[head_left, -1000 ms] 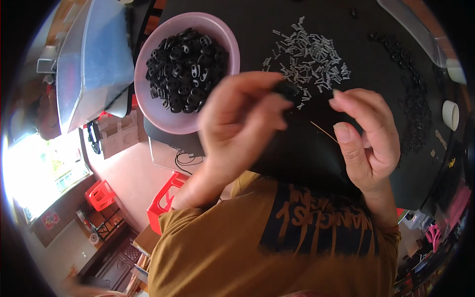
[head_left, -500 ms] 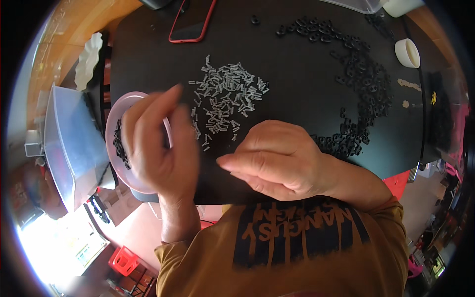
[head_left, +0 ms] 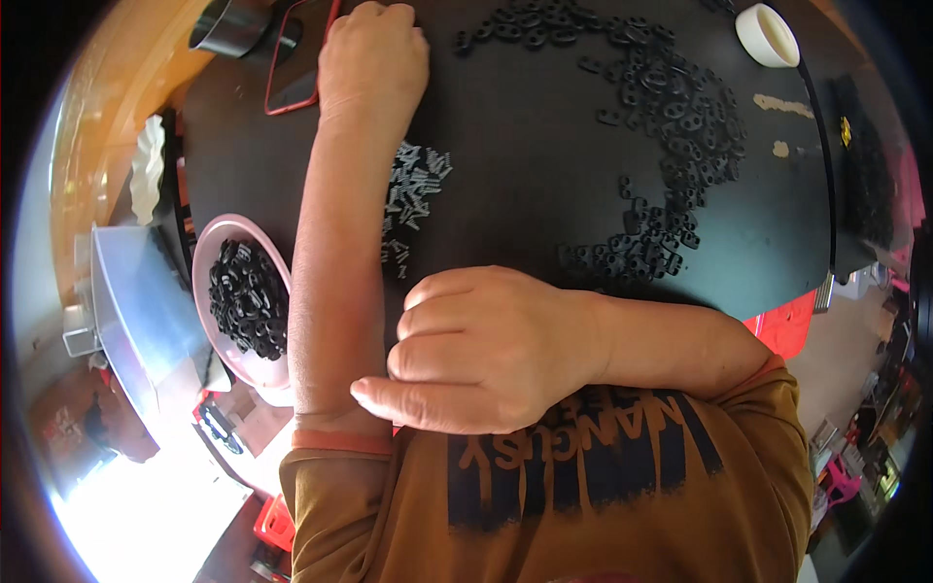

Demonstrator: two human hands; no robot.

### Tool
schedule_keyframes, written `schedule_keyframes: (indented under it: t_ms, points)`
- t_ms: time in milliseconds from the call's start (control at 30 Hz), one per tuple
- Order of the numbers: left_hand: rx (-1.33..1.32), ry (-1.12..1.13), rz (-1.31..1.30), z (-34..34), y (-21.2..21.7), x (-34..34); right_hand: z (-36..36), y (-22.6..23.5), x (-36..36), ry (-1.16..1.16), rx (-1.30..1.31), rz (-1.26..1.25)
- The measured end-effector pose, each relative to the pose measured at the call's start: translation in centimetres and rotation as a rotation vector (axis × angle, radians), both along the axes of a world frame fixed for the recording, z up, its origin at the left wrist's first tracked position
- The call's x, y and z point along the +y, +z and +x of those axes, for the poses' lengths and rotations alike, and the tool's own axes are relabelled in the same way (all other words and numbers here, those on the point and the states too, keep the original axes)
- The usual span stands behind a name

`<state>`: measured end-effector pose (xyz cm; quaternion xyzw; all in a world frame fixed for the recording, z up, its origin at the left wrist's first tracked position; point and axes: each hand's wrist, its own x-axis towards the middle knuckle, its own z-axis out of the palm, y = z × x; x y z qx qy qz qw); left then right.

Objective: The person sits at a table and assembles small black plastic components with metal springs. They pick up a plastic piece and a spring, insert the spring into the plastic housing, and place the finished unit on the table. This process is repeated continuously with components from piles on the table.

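My left arm reaches across the table, and my left hand point(head_left: 374, 63) is at the far side, beside a red-edged phone point(head_left: 299, 58). Its fingers curl down and their tips are hidden. My right hand point(head_left: 486, 350) hovers by the near table edge, fingers folded in and thumb stretched to the left; whatever it may hold is out of sight. Small silvery springs point(head_left: 416, 189) lie in a heap, partly covered by my left forearm. Small black plastic pieces with holes point(head_left: 680, 107) spread in an arc on the right. More black pieces point(head_left: 248, 296) fill a pink bowl point(head_left: 201, 282) at the left.
A black cup point(head_left: 228, 27) lies or stands behind the phone. At the far right are a white round container point(head_left: 768, 36) and a black cable point(head_left: 821, 146) along the table edge. A clear plastic bin point(head_left: 146, 301) stands left of the table.
My left hand has moved from over the pink bowl to the far side by the phone. My right hand has drawn slightly nearer to me and turned, and the whole view has shifted.
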<state>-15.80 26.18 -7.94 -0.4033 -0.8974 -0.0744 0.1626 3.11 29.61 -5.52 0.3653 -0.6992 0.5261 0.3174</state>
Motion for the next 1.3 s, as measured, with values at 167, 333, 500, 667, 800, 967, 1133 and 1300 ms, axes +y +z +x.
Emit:
schedule_keyframes:
  t_ms: [167, 333, 500, 667, 800, 967, 1133, 1300]
  points:
    - [-0.113, -0.036, 0.023, 1.8, 0.7, -1.3, 0.1, 0.4, 0.3, 0.040, 0.032, -0.045]
    - [-0.314, -0.023, 0.057, 6.4, 3.5, -0.3, 0.8, 0.8, 0.6, -0.065, 0.041, -0.104]
    - [-0.544, -0.336, 0.267, 9.0, 3.3, 2.4, 1.3, 1.3, 0.4, -0.090, 0.090, -0.131]
    - [-0.293, -0.454, 0.145, 9.8, 1.0, 4.8, 1.4, 1.3, 0.0, -0.120, 0.129, -0.133]
    - [-0.167, -0.486, 0.034, 9.8, 0.6, 5.7, 1.4, 1.1, -0.1, -0.124, 0.134, -0.124]
    - [-0.284, -0.489, 0.072, 9.8, 0.8, 5.9, 1.3, 1.1, -0.1, -0.136, 0.117, -0.122]
    - [-0.612, -0.340, 0.302, 11.1, 2.6, 2.1, 1.5, 1.7, 0.3, -0.112, 0.040, -0.152]
    - [-1.090, -0.024, 0.509, 13.2, 4.4, -3.5, 1.0, 1.4, -0.4, -0.161, 0.000, -0.261]
